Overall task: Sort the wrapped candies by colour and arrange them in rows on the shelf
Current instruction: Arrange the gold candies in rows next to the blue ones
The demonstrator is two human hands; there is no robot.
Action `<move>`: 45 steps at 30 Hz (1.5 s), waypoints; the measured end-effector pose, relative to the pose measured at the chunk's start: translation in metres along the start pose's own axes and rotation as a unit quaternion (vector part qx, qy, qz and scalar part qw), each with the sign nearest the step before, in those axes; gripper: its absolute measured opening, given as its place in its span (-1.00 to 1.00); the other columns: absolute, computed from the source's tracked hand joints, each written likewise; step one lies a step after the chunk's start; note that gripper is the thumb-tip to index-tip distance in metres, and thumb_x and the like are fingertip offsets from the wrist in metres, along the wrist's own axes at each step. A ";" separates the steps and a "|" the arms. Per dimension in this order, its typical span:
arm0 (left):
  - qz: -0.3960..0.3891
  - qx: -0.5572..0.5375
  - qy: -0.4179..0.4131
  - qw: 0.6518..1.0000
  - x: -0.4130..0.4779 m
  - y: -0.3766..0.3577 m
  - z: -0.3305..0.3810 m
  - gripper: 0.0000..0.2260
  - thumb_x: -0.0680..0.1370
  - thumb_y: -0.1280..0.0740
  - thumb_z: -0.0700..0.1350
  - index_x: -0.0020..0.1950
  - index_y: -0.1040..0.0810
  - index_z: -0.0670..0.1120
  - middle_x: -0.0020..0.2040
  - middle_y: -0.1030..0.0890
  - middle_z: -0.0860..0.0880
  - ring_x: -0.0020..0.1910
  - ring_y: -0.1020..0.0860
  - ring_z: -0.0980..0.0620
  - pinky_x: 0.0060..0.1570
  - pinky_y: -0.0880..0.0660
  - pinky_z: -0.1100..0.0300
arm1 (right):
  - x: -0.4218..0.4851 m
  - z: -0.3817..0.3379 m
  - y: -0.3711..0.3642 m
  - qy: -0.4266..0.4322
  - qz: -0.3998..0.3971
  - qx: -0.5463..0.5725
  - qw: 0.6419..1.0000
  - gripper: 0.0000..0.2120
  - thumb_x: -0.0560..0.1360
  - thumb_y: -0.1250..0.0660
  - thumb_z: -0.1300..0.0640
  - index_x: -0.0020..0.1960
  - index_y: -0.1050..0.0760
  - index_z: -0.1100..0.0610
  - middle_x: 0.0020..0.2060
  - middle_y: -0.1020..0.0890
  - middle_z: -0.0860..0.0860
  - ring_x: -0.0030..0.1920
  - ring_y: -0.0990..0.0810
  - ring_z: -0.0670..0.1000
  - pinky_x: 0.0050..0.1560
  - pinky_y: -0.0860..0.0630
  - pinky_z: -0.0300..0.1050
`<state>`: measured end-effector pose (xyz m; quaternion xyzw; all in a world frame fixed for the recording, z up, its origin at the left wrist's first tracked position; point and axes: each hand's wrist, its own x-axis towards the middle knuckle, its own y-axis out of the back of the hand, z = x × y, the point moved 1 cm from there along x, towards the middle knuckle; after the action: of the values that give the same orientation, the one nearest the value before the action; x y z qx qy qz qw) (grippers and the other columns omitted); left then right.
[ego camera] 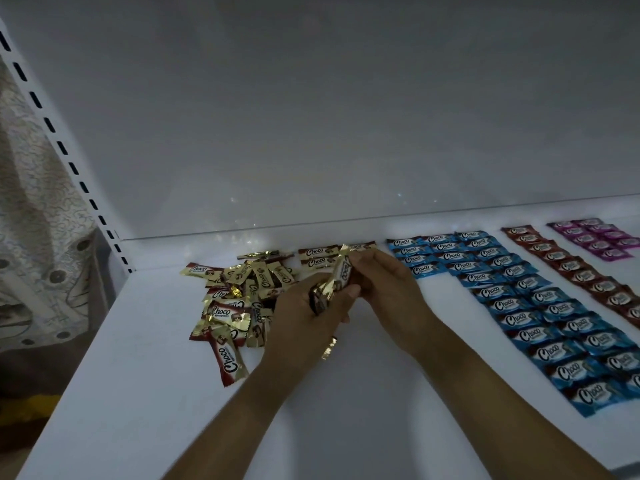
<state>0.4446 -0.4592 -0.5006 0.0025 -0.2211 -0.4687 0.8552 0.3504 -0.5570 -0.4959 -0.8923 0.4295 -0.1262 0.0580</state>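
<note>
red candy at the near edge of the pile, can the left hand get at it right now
Probably yes: the red candy lies mostly uncovered on the shelf beside the left hand, nothing between them, though that hand holds a gold candy.

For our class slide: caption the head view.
Left hand and right hand hold a gold Choco candy beside the unsorted pile.

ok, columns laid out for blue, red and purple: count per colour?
blue columns: 3
red column: 1
purple columns: 2
Total: 6 in view; the frame cuts off the right side.
Not counted: the gold-wrapped candy that the left hand and right hand hold.
</note>
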 end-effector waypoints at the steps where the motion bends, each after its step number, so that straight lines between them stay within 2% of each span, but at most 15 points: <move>1: 0.006 0.003 -0.003 1.000 -0.001 0.000 0.000 -0.84 0.47 -0.32 0.07 -0.18 -0.59 0.00 -0.47 -0.58 0.10 -0.53 -0.50 0.22 -0.45 -0.39 0.39 | 0.000 -0.001 0.002 -0.002 0.022 0.008 1.000 -0.76 0.55 -0.25 0.22 -0.28 -0.54 0.13 -0.38 -0.61 0.03 -0.37 -0.56 -0.04 -0.32 -0.48 -0.16; 5: 0.059 -0.028 0.027 0.997 0.003 0.003 -0.006 -0.92 0.58 -0.30 -0.12 -0.06 -0.59 -0.01 -0.46 -0.57 0.05 -0.61 -0.39 0.12 -0.56 -0.35 0.22 | -0.001 -0.004 0.013 0.004 0.088 0.037 0.995 -0.85 0.56 -0.25 0.24 -0.14 -0.56 0.17 -0.32 -0.67 0.05 -0.37 -0.61 -0.05 -0.37 -0.51 -0.24; 10: 0.082 -0.038 0.026 0.996 0.003 0.006 -0.007 -0.89 0.60 -0.26 -0.17 -0.03 -0.57 -0.02 -0.45 -0.56 0.01 -0.62 -0.37 0.07 -0.58 -0.32 0.24 | -0.001 -0.007 0.028 0.055 0.159 -0.073 0.983 -0.86 0.54 -0.26 0.31 -0.05 -0.57 0.15 -0.31 -0.67 -0.05 -0.32 -0.63 -0.08 -0.36 -0.52 -0.27; 14: 0.080 -0.022 0.019 0.996 0.002 0.005 -0.008 -0.90 0.60 -0.27 -0.15 -0.03 -0.57 -0.01 -0.44 -0.57 0.01 -0.61 -0.39 0.07 -0.57 -0.35 0.22 | -0.001 -0.001 0.024 0.091 0.098 -0.217 0.967 -0.82 0.50 -0.24 0.26 -0.10 -0.59 0.06 -0.27 -0.59 -0.07 -0.31 -0.52 -0.22 -0.32 -0.43 -0.39; 16: 0.081 -0.025 0.019 0.996 0.002 0.006 -0.007 -0.90 0.60 -0.27 -0.14 -0.02 -0.57 -0.02 -0.44 -0.57 0.00 -0.62 -0.40 0.07 -0.57 -0.36 0.21 | -0.001 0.009 0.023 0.075 0.036 -0.324 0.942 -0.78 0.51 -0.24 0.26 -0.01 -0.61 0.03 -0.14 -0.62 -0.07 -0.22 -0.54 -0.26 -0.19 -0.43 -0.39; 19: 0.081 -0.033 0.019 0.996 0.002 0.006 -0.008 -0.89 0.61 -0.25 -0.14 -0.01 -0.57 -0.03 -0.43 -0.58 -0.01 -0.62 -0.39 0.05 -0.56 -0.35 0.21 | -0.003 0.020 0.026 0.118 0.012 -0.459 0.880 -0.74 0.51 -0.22 0.19 0.13 -0.59 0.05 -0.03 -0.62 -0.01 -0.04 -0.55 -0.08 0.02 -0.49 -0.13; 22: 0.089 -0.044 0.023 0.995 0.003 0.006 -0.006 -0.88 0.62 -0.24 -0.14 -0.01 -0.57 -0.04 -0.42 -0.58 -0.01 -0.59 -0.43 -0.03 -0.57 -0.34 0.23 | -0.006 0.013 0.031 0.140 0.026 -0.519 0.843 -0.76 0.43 -0.28 0.01 0.05 -0.60 0.03 -0.14 -0.60 -0.07 -0.12 -0.51 -0.06 -0.05 -0.42 -0.07; 24: 0.096 -0.044 0.026 0.994 0.002 0.007 -0.007 -0.88 0.62 -0.24 -0.14 -0.03 -0.57 -0.03 -0.41 -0.58 0.00 -0.56 -0.46 -0.10 -0.59 -0.33 0.25 | -0.008 0.009 0.032 0.144 0.003 -0.594 0.791 -0.75 0.36 -0.33 -0.11 -0.06 -0.62 0.01 -0.20 -0.58 -0.10 -0.16 -0.49 -0.07 -0.08 -0.28 -0.11; 28: 0.099 -0.052 0.016 0.994 0.003 0.008 -0.006 -0.87 0.62 -0.24 -0.13 -0.04 -0.57 0.00 -0.41 -0.58 0.00 -0.55 -0.47 -0.16 -0.59 -0.32 0.24 | -0.008 0.014 0.033 0.174 0.018 -0.672 0.719 -0.82 0.29 -0.34 0.03 -0.17 -0.67 0.02 -0.27 -0.55 -0.03 -0.23 -0.53 0.04 -0.13 -0.23 -0.12; 32: 0.105 -0.051 0.006 0.993 0.004 0.009 -0.009 -0.86 0.62 -0.24 -0.14 -0.07 -0.56 0.02 -0.43 -0.57 0.02 -0.60 -0.42 -0.02 -0.60 -0.31 0.26 | -0.005 0.021 0.035 0.175 0.029 -0.697 0.695 -0.77 0.26 -0.44 0.24 -0.10 -0.68 0.06 -0.27 -0.57 0.01 -0.26 -0.55 0.10 -0.20 -0.42 -0.06; 35: 0.107 -0.050 0.002 0.993 0.005 0.008 -0.009 -0.86 0.62 -0.24 -0.12 -0.07 -0.56 0.05 -0.42 -0.57 0.01 -0.59 -0.40 0.03 -0.55 -0.32 0.23 | -0.007 0.021 0.030 0.146 0.037 -0.726 0.671 -0.79 0.29 -0.33 0.19 -0.14 -0.68 0.07 -0.29 -0.60 0.00 -0.28 -0.57 0.09 -0.20 -0.49 -0.05; 37: 0.107 -0.039 0.006 0.993 0.005 0.008 -0.009 -0.87 0.62 -0.25 -0.11 -0.06 -0.55 0.07 -0.41 -0.58 0.02 -0.56 -0.43 -0.02 -0.51 -0.34 0.19 | -0.006 0.020 0.025 0.123 0.032 -0.739 0.662 -0.73 0.33 -0.23 0.15 -0.10 -0.67 0.13 -0.27 -0.63 0.03 -0.25 -0.58 0.11 -0.17 -0.51 -0.03; 41: 0.090 -0.035 0.028 0.995 0.002 0.007 -0.005 -0.84 0.60 -0.26 -0.15 -0.01 -0.49 0.14 -0.35 -0.54 -0.10 -0.44 -0.50 -0.24 -0.53 -0.39 0.11 | 0.004 0.018 0.019 0.079 -0.003 -0.751 0.656 -0.58 0.47 -0.07 0.09 0.17 -0.55 0.24 0.00 -0.64 0.15 -0.01 -0.58 0.19 0.05 -0.45 0.04; 43: 0.079 -0.061 0.045 0.994 0.001 0.006 -0.002 -0.81 0.60 -0.23 -0.22 0.02 -0.43 0.09 -0.33 -0.46 -0.15 -0.47 -0.45 -0.15 -0.56 -0.41 0.16 | 0.008 0.019 0.016 0.084 -0.004 -0.748 0.658 -0.57 0.46 -0.07 0.09 0.15 -0.53 0.28 -0.02 -0.62 0.18 -0.03 -0.59 0.21 -0.02 -0.47 0.03; 45: 0.066 -0.089 0.059 0.992 0.001 0.006 -0.004 -0.78 0.60 -0.20 -0.29 0.04 -0.39 0.04 -0.34 -0.43 -0.06 -0.48 -0.39 0.00 -0.57 -0.41 0.20 | 0.010 0.022 0.015 0.092 0.010 -0.738 0.669 -0.63 0.40 -0.13 0.13 0.06 -0.56 0.29 -0.11 -0.62 0.19 -0.10 -0.60 0.21 -0.11 -0.50 0.02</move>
<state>0.4509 -0.4574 -0.5025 -0.0603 -0.1274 -0.4280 0.8927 0.3510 -0.5739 -0.5185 -0.6234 0.3949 0.1514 -0.6576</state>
